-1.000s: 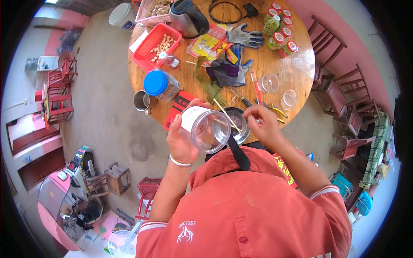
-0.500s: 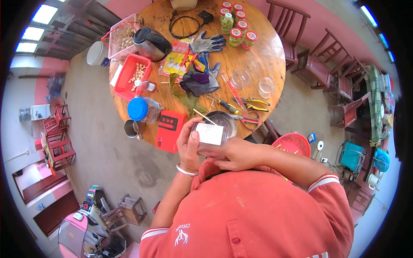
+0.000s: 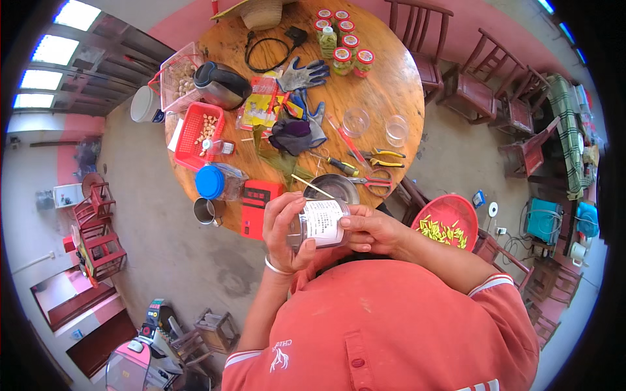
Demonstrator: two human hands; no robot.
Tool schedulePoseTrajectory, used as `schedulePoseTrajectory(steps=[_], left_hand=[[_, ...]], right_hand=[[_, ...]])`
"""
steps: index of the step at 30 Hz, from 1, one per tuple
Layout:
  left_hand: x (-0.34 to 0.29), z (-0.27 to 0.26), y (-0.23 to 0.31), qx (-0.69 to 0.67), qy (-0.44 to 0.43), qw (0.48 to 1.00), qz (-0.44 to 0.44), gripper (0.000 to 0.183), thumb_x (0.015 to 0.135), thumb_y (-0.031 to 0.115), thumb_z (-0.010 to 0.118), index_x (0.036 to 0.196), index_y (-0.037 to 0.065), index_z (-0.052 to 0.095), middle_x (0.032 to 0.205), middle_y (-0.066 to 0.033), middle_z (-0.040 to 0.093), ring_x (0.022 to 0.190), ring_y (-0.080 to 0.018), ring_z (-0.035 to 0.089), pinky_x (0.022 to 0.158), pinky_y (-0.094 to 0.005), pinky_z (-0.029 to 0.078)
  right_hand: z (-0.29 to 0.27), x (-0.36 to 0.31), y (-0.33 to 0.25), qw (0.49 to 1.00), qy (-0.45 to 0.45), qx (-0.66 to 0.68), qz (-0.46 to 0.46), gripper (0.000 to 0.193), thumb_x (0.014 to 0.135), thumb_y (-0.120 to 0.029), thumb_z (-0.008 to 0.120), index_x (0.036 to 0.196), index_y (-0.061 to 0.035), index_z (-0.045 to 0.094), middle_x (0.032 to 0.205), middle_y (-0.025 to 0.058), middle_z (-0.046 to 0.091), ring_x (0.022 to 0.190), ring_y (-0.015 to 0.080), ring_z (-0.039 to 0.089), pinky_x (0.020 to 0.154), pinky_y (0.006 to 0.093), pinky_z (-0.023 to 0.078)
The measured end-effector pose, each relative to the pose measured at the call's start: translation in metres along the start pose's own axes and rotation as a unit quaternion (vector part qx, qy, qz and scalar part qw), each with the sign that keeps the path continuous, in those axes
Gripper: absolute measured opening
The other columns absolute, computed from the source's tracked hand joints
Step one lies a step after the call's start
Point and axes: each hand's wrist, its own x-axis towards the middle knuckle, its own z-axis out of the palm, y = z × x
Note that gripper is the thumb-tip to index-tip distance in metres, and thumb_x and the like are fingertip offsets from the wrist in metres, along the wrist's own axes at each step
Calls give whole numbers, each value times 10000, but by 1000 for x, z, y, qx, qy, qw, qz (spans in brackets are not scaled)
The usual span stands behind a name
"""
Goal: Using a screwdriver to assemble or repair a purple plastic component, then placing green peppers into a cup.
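A clear plastic jar (image 3: 321,220) with a white printed label lies tilted on its side in front of my chest, held between both hands. My left hand (image 3: 284,231) wraps round its left end, thumb below the label. My right hand (image 3: 373,229) grips its right end, with the thumb at the label's edge. Just beyond the jar, a metal bowl (image 3: 339,188) stands at the table's near edge, and a thin pale stick (image 3: 310,185) slants across its rim. A red device with a dark panel (image 3: 255,225) sits left of the bowl.
On the round wooden table (image 3: 385,72) are scissors (image 3: 378,182), pliers (image 3: 386,158), a screwdriver (image 3: 342,164), work gloves (image 3: 304,75), a kettle (image 3: 222,86), a blue-lidded jar (image 3: 210,182), a metal mug (image 3: 205,210) and several red-lidded jars (image 3: 342,60). A red basin (image 3: 450,207) holding green pieces stands at right.
The jar has turned in my hands, its label now tilted. My right hand has shifted so its thumb rests by the label. The view has shifted, showing more of the red basin.
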Motion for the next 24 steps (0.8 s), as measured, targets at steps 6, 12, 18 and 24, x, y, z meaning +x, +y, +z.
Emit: schedulePoseTrajectory(steps=[6, 12, 18, 24], left_hand=[[-7, 7, -4, 64, 13, 998, 19, 591, 763, 388, 624, 1167, -32, 523, 1142, -229, 541, 1032, -347, 544, 875, -431, 455], [-28, 27, -5, 46, -36, 993, -102, 659, 775, 299, 627, 1286, -55, 408, 1257, -237, 478, 1152, -377, 466, 980, -450, 383], [-45, 37, -10, -70, -25, 970, -233, 617, 837, 270, 562, 1328, -47, 363, 1247, -205, 451, 1172, -328, 434, 1012, -408, 340], [-62, 44, -23, -201, 45, 921, -331, 488, 915, 289, 458, 1282, -28, 407, 1175, -153, 492, 1071, -254, 505, 958, -368, 389]], right_hand=[[15, 7, -3, 977, 116, -155, -89, 313, 862, -172, 674, 1127, -47, 561, 895, 3, 622, 702, 61, 547, 632, 226, 474], [2, 23, 6, 951, 114, -259, -123, 308, 867, -156, 670, 1123, -26, 558, 986, 32, 644, 908, 86, 591, 818, 270, 486], [-7, 27, 13, 931, 172, -296, -127, 242, 916, -177, 570, 1078, 3, 571, 975, 30, 637, 888, 100, 586, 802, 274, 477], [-11, 30, 8, 907, 209, -363, -40, 205, 911, -148, 541, 1019, 20, 587, 918, 31, 626, 831, 85, 562, 740, 257, 462]])
